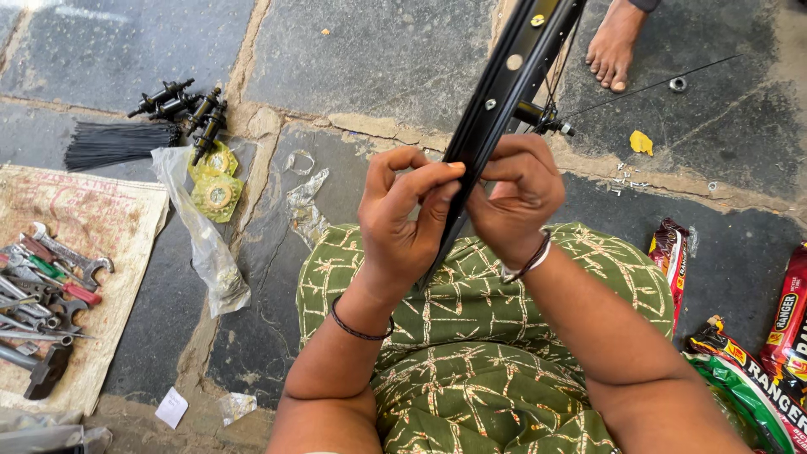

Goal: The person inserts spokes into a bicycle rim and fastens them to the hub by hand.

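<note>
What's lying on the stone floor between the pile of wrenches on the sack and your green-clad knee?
In the head view, a crumpled clear plastic bag lies between the metal wrenches and the green patterned fabric; otherwise dark stone floor.

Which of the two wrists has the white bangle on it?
The right hand, on the black wheel rim. Its wrist carries a white bangle beside a dark one; the left hand has only a dark band.
</note>
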